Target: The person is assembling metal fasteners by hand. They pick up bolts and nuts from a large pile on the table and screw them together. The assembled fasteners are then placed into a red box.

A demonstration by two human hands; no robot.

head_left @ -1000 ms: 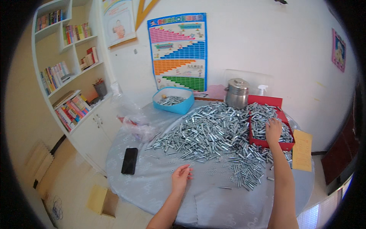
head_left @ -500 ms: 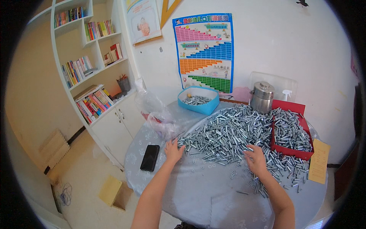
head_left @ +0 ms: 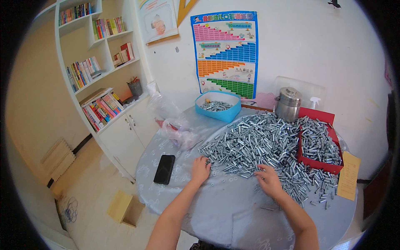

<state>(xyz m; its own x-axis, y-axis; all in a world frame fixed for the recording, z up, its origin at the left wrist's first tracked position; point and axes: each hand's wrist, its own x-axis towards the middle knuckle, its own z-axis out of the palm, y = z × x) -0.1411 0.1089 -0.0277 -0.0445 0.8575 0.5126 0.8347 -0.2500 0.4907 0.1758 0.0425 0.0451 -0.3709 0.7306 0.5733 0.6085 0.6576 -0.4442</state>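
Note:
A wide heap of silvery metal bolts [head_left: 258, 137], short and tube-like, covers the middle and right of the table. At the heap's left front edge rests my left hand [head_left: 201, 170], its fingers slightly bent and touching the outermost pieces; I see nothing held in it. My right hand [head_left: 270, 181] lies over the front edge of the heap, thumb and fingers apart, fingertips near the bolts. Small loose rings, like washers or nuts [head_left: 231, 179], are scattered on the cloth between my hands. One single bolt [head_left: 267, 208] lies apart, nearer to me.
More bolts fill a red box [head_left: 320, 165] at right and a blue box [head_left: 225, 115] at the back. A metal canister [head_left: 288, 104] stands behind the heap. A black phone [head_left: 164, 169] and crumpled clear plastic [head_left: 168, 118] lie left. Yellow card [head_left: 349, 176] sits at the right edge.
My left hand has moved right and slightly nearer along the heap's edge. My right hand has moved left and a little nearer, so the hands are closer together.

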